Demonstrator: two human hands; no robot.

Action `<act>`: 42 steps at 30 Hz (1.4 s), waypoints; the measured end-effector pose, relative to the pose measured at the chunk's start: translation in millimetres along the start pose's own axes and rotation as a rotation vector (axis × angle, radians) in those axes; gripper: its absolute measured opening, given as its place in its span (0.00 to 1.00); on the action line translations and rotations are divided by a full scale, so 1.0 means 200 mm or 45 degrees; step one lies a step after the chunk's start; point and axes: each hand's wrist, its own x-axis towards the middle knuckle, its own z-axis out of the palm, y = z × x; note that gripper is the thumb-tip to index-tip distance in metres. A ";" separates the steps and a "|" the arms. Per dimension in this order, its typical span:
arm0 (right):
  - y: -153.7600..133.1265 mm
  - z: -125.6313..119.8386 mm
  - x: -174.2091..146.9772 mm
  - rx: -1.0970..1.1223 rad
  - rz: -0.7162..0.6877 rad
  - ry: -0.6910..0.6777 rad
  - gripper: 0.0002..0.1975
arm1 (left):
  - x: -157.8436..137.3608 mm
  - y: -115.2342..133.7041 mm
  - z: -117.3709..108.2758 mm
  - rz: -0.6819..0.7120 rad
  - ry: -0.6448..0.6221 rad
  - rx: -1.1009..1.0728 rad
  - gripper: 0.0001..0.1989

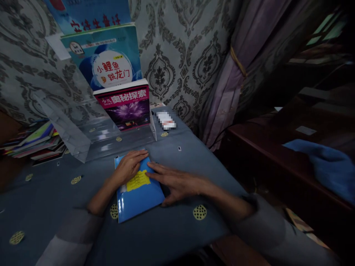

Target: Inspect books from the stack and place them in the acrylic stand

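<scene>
A blue book with a yellow patch on its cover lies flat on the cloth-covered table. My left hand rests on the upper part of the cover, fingers stretched out and palm down. From the right, my right hand reaches over the book's edge with its fingers apart; fingertips are at the yellow patch and the thumb is near the lower right corner. Neither hand is wrapped round anything. Beneath the right palm is a dark area that I cannot make out.
Behind stands a clear stepped rack holding a purple-covered book, a teal book and another blue book. A pile of books lies left. A blurred white item sits right of the rack, near a tied curtain.
</scene>
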 end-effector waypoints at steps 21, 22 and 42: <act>-0.07 0.17 -0.13 -0.070 -0.054 0.426 0.27 | -0.13 0.24 -0.01 0.108 -0.033 -0.107 0.23; -0.08 0.18 -0.14 -0.085 -0.053 0.453 0.25 | -0.14 0.25 -0.01 0.105 -0.042 -0.107 0.23; -0.16 0.28 -0.21 -0.219 0.068 0.699 0.04 | -0.31 0.59 -0.03 0.192 -0.119 -0.150 0.25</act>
